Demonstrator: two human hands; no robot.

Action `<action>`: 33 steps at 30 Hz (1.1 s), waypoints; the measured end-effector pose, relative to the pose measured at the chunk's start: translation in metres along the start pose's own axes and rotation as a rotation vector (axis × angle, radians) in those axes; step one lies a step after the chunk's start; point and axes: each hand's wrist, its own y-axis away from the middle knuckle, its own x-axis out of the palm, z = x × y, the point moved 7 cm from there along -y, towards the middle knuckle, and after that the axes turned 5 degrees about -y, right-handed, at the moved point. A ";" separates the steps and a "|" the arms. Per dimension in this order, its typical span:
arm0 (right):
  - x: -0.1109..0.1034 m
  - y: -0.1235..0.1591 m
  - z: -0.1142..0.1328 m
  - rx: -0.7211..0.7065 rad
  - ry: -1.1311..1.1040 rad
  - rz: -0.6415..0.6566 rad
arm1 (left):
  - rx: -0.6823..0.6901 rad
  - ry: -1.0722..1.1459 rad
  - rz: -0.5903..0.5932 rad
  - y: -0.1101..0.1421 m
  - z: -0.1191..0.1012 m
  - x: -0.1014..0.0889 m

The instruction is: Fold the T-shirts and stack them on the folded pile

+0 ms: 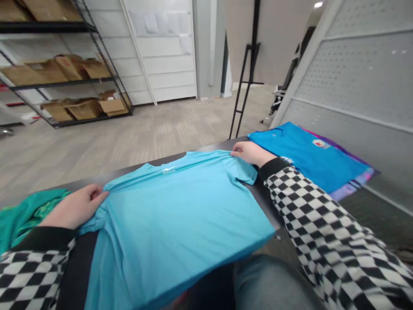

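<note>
A dark table (263,200) held a light blue T-shirt (167,228) lying flat, with folded bright blue shirts (306,157) on one side and a green cloth (26,215) on the other. The left hand (75,207) and the right hand (251,153) each pinched one end of the T-shirt's far edge.

One left hand (75,206) and one right hand (250,153) show, two in all, with one light-blue T-shirt (171,224) between them on one dark table (138,167). Nearby lie three more garments: one folded bright-blue T-shirt (306,155), one multicoloured garment (351,187) under it, and one green garment (26,219). Farther off stand one black wire shelving unit (61,64) with three shelves and one black easel (248,73) — its cardboard boxes (82,107) overlap too much to count.
</note>
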 end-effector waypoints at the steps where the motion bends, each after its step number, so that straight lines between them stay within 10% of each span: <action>1: -0.005 0.000 -0.003 0.026 -0.010 -0.028 | 0.002 -0.019 0.029 0.001 -0.002 0.001; 6: -0.025 0.008 -0.023 0.171 0.047 0.036 | -0.056 -0.103 0.046 -0.004 -0.002 0.003; 12: -0.018 0.013 -0.013 0.028 0.057 0.182 | -0.139 -0.190 -0.077 -0.010 -0.027 -0.005; 16: -0.018 0.007 -0.006 -0.045 0.018 0.131 | 0.067 -0.156 -0.190 -0.003 -0.119 -0.040; 20: -0.018 0.002 -0.011 -0.061 -0.036 0.136 | 0.347 0.104 -0.053 -0.002 -0.265 -0.058; 25: -0.027 0.003 -0.028 0.018 0.016 0.106 | 0.687 0.083 0.032 -0.032 -0.421 -0.011; 28: -0.035 0.006 -0.039 0.079 0.081 0.078 | 0.702 0.062 -0.071 -0.059 -0.454 0.031; 33: -0.040 -0.004 -0.051 0.075 0.131 -0.029 | 0.652 -0.044 -0.014 -0.080 -0.449 0.076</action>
